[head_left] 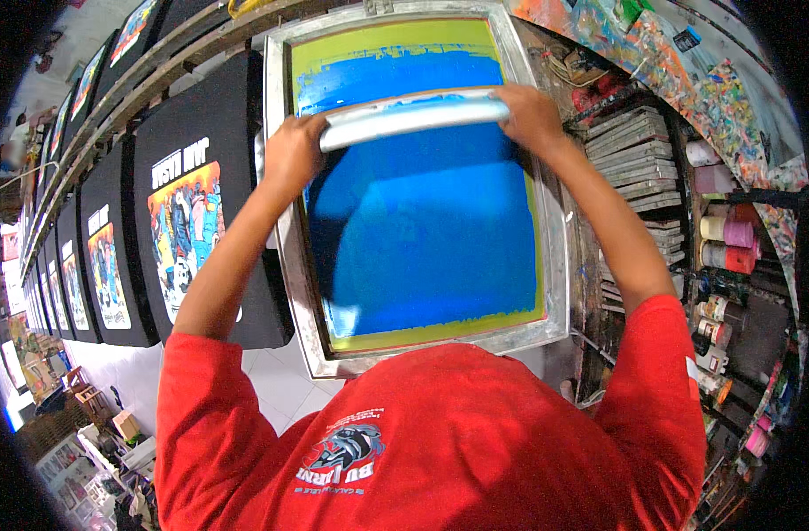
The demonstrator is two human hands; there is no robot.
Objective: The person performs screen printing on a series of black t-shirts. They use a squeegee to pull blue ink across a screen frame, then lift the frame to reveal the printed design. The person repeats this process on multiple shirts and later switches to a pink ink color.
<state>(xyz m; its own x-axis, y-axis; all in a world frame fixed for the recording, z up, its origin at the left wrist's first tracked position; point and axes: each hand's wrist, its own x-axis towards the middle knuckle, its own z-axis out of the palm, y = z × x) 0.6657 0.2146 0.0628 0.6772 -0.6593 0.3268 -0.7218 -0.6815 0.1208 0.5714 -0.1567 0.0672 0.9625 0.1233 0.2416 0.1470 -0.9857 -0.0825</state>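
Both my hands grip a long white squeegee (413,121) by its two ends. My left hand (294,155) is closed round the left end, and my right hand (530,119) round the right end. The squeegee lies crosswise over the upper part of a screen printing frame (555,257) with a metal rim. Blue ink (422,239) covers most of the mesh, with yellow-green bands at the top and bottom. Some blue ink shows along the squeegee. What lies beneath the screen is hidden.
To the left, black shirts (187,195) with colourful prints lie on a long row of boards beside a wooden rail (112,111). Stacked frames or slats (630,159) fill a rack at the right. Beyond it stand several ink pots (727,232) and an ink-spattered surface (732,97).
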